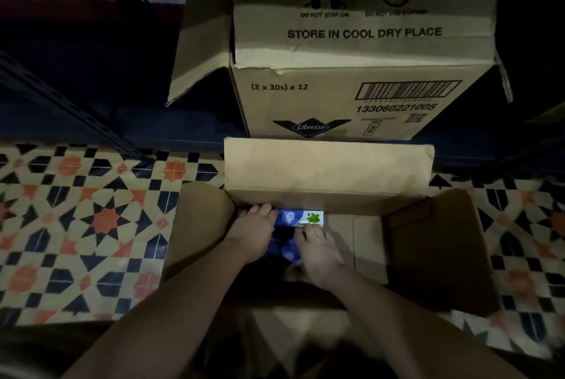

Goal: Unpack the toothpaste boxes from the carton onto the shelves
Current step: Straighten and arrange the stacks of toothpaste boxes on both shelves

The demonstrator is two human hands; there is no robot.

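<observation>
Toothpaste box reached for inside an open carton on a patterned tiled floor (91, 225).

A large printed carton (351, 88) was seen at upper centre, on a dark shelf (153, 121). Below it, the open carton (428, 256) filled the frame's centre. Inside, by its far wall, a toothpaste box (301, 218) was gripped at its left end by the left hand (256, 232); the right hand (318, 251) was laid on its near edge, fingers straight.

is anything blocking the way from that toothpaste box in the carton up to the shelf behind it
Partly. Both hands, left and right, are already on the toothpaste box inside the open carton. The carton's raised far flap stands between the box and the shelf, and a Libresse carton fills the shelf directly ahead.
</observation>
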